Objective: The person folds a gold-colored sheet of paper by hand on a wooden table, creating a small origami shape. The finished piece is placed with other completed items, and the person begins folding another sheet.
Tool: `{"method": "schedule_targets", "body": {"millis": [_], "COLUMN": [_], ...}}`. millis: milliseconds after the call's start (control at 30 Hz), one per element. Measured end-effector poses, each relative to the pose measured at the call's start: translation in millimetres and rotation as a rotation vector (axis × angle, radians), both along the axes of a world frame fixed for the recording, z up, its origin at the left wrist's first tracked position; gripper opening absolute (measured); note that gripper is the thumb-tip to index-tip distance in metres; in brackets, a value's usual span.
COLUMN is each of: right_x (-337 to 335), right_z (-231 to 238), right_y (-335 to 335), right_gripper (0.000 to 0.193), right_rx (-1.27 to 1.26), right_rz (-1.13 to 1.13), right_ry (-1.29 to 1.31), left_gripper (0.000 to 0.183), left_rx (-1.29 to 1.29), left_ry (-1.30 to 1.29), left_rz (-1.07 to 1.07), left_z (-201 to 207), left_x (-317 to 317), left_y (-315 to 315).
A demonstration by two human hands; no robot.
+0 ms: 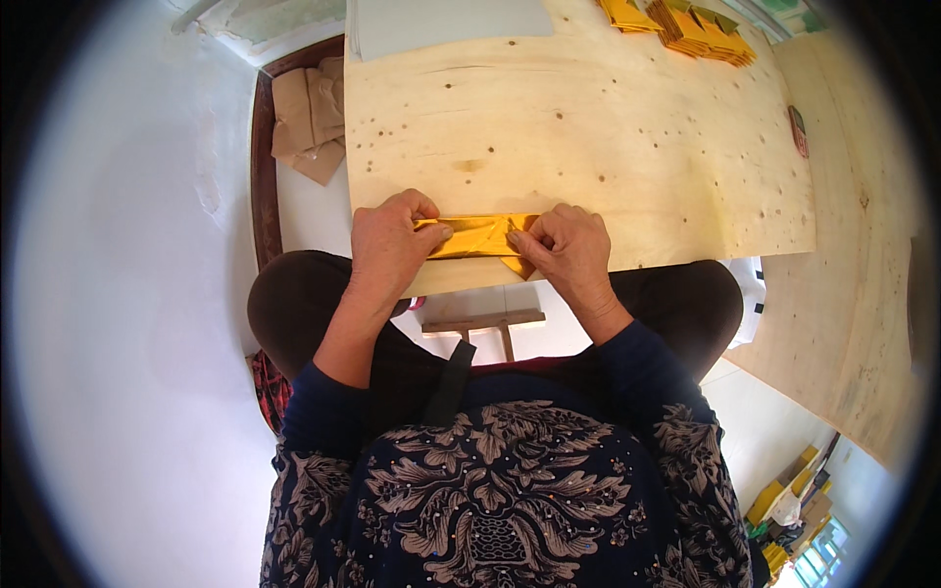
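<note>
A shiny gold foil paper point(477, 235), folded into a long narrow strip, lies along the near edge of the wooden table. My left hand point(392, 235) pinches its left end between thumb and fingers. At the other end my right hand point(567, 245) is closed on the paper, the thumb pressing down on it. A small pointed gold corner sticks out below the strip beside my right thumb, toward the table edge. My fingertips hide both ends of the strip.
The pale plywood table point(588, 147) carries a stack of grey-white sheets point(446, 27) at the far left. Several folded gold paper pieces point(701, 34) lie in piles at the far right. A red handheld device point(799, 131) rests by the right edge. Brown paper point(309, 118) sits left of the table.
</note>
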State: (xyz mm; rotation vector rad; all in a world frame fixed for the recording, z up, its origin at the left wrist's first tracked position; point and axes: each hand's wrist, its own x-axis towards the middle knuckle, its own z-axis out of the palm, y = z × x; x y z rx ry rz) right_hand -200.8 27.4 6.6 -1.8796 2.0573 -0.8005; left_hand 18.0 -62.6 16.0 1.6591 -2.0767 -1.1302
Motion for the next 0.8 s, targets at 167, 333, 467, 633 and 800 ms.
{"method": "schedule_targets", "body": {"millis": [167,333,467,633,800], "right_x": [0,0,0,0,1], "right_z": [-2,-4,-6,-8,-9], "right_y": [0,-1,-1,-1,-1], "right_gripper": [0.031,0.029,0.029,0.029,0.029], "right_rx": [0.004,0.053,0.059,0.036,0.029], "right_rz": [-0.005,-0.022,-0.033,-0.034,-0.047], "right_ry": [-0.012,-0.032,-0.039,-0.019,-0.027], "left_gripper": [0.025,0.023,0.025,0.027,0.027], "left_rx": [-0.027,0.02,-0.134,-0.147,-0.172], "left_ry": [-0.068,-0.062,-0.14,-0.147,-0.135], "left_rz": [-0.011,0.027,-0.036,-0.046,-0.049], "left_z": [4,9,10,11,11], "left_x": [-3,-6,-7,-8,-7], "left_y": [0,1,3,3,3]}}
